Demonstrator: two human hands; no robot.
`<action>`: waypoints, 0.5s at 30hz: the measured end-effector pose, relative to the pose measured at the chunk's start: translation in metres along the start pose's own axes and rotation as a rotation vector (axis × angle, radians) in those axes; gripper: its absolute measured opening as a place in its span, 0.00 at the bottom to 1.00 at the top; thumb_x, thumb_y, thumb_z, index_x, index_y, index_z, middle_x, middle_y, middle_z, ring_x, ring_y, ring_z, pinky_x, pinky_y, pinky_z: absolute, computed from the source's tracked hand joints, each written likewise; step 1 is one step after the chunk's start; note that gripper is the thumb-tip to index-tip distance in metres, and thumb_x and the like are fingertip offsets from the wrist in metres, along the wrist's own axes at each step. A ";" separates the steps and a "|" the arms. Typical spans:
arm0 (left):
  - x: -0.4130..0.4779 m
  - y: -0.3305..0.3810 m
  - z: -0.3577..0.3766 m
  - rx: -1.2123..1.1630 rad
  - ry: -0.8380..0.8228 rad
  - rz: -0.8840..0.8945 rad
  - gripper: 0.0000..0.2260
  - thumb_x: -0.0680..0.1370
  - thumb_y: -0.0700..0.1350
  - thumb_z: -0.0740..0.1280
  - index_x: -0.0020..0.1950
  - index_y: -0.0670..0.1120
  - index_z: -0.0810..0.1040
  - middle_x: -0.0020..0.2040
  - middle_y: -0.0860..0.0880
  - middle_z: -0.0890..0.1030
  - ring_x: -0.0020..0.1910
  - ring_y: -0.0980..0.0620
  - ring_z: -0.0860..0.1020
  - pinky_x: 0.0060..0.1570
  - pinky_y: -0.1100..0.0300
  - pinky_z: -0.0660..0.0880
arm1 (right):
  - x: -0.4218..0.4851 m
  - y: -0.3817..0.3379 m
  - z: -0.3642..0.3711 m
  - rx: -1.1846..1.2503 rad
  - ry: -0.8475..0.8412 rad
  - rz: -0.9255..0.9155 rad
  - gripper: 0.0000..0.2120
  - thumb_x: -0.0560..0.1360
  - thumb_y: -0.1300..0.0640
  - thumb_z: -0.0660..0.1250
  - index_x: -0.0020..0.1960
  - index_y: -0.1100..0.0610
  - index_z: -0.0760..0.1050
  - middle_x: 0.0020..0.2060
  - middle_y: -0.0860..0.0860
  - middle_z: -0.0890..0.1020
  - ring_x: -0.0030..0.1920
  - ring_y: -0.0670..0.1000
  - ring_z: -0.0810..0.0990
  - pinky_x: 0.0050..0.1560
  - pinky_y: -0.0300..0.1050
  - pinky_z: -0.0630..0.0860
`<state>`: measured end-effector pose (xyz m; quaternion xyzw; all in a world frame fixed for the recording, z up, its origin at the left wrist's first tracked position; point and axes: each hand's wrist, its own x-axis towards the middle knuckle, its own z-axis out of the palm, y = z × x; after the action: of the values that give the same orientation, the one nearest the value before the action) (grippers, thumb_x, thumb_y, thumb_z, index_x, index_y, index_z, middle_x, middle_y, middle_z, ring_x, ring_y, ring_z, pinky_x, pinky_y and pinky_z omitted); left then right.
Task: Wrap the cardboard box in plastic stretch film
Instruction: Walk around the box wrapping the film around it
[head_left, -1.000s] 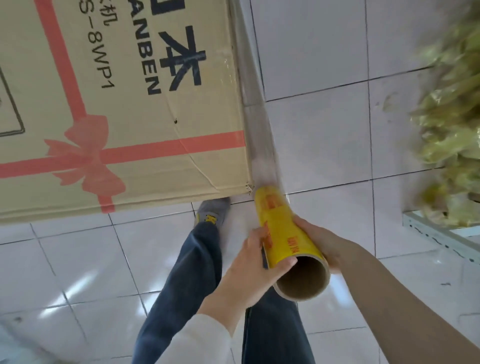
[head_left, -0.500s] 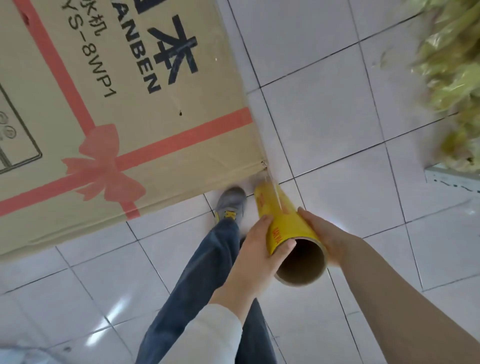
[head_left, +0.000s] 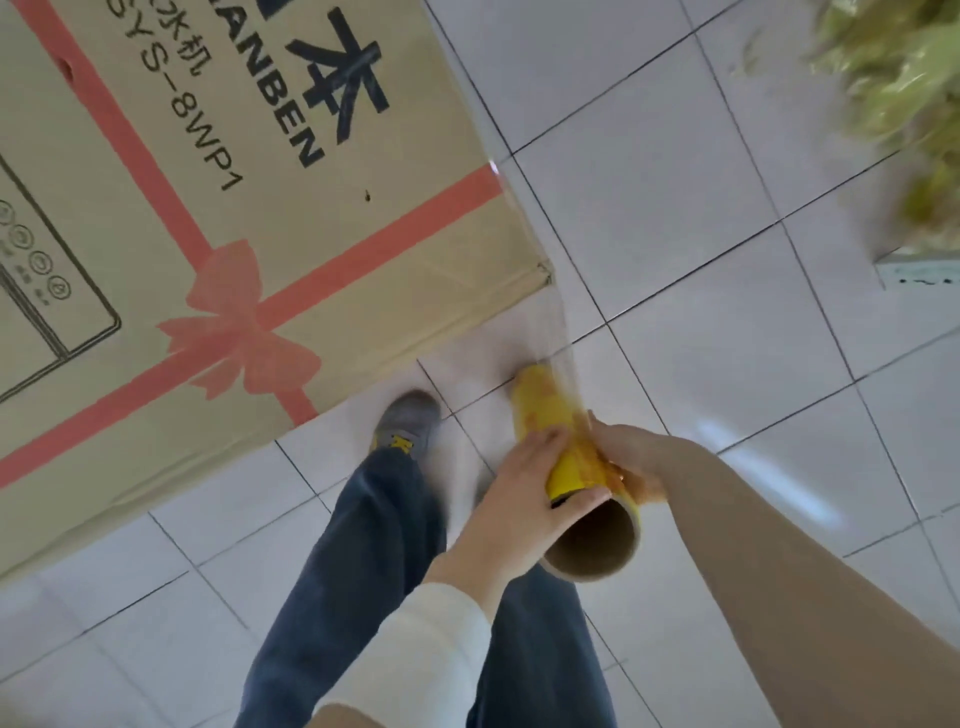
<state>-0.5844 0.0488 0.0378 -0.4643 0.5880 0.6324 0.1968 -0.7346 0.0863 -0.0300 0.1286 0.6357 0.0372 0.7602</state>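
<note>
A large cardboard box (head_left: 249, 218) with a printed pink ribbon and bow and black lettering fills the upper left. A yellow roll of stretch film (head_left: 561, 457) with an open cardboard core stands nearly upright just below the box's near right corner. My left hand (head_left: 519, 509) grips the roll from the left and my right hand (head_left: 628, 457) holds it from the right. A clear sheet of film (head_left: 550, 322) runs from the roll up to the box's corner and along its right edge.
White floor tiles (head_left: 701, 208) lie all around. My legs in dark jeans and a grey shoe (head_left: 410, 421) stand close to the box's lower edge. A blurred heap of yellow-green packaging (head_left: 909, 104) on a pale base sits at the upper right.
The roll has moved away from the box corner, down and to the right, and a longer span of film now stretches between them. The view has turned, with the box swinging leftward.
</note>
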 end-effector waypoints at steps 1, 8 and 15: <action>-0.006 -0.007 -0.002 -0.007 0.031 -0.013 0.30 0.75 0.58 0.63 0.74 0.54 0.57 0.74 0.54 0.60 0.72 0.55 0.59 0.72 0.58 0.57 | -0.001 0.004 0.003 0.025 -0.002 -0.008 0.33 0.76 0.33 0.52 0.69 0.56 0.68 0.58 0.58 0.77 0.54 0.58 0.78 0.52 0.50 0.78; -0.043 -0.040 -0.007 -0.252 0.198 -0.086 0.32 0.68 0.68 0.53 0.68 0.55 0.65 0.65 0.56 0.72 0.64 0.57 0.70 0.65 0.57 0.69 | 0.021 0.053 0.051 0.454 -0.001 -0.050 0.28 0.78 0.38 0.57 0.63 0.62 0.73 0.49 0.61 0.82 0.45 0.59 0.81 0.44 0.50 0.77; -0.061 -0.072 -0.031 0.027 0.007 -0.110 0.37 0.62 0.70 0.63 0.66 0.54 0.61 0.64 0.51 0.69 0.64 0.52 0.69 0.64 0.52 0.70 | 0.036 0.054 0.095 0.279 -0.028 -0.082 0.31 0.78 0.38 0.55 0.76 0.53 0.60 0.68 0.59 0.72 0.63 0.59 0.75 0.66 0.57 0.71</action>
<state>-0.4861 0.0546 0.0509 -0.4954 0.5709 0.6109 0.2354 -0.6294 0.1325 -0.0358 0.2074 0.6287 -0.0846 0.7447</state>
